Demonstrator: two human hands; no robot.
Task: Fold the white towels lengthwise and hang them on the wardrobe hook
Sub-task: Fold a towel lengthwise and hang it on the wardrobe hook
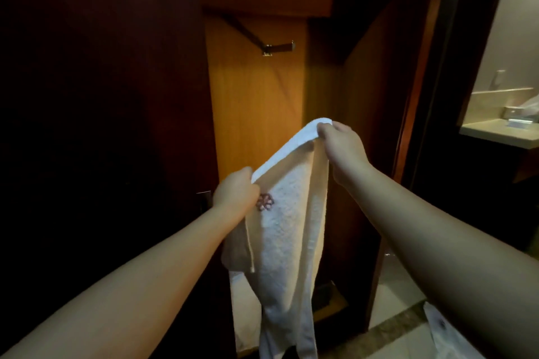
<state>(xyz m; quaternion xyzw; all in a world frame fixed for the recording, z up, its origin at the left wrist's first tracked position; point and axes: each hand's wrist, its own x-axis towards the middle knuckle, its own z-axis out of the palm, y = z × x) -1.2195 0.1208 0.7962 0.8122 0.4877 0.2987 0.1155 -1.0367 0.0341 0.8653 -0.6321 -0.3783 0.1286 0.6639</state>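
Note:
A white towel [287, 230] with a small pink embroidered flower hangs down in front of the open wardrobe. My left hand [234, 194] grips its lower-left top corner. My right hand [341, 144] pinches the other top corner, higher and further right, so the top edge runs taut and slanted between them. The towel looks doubled lengthwise, with a loose flap hanging at its left side. A brass wardrobe hook [278, 48] juts from the wooden back panel above the towel, with nothing on it.
A dark wardrobe door [102, 125] with a metal handle stands open on the left. The right door frame [420, 96] borders a bathroom counter [501, 128]. More white cloth [446, 332] lies on the tiled floor at the lower right.

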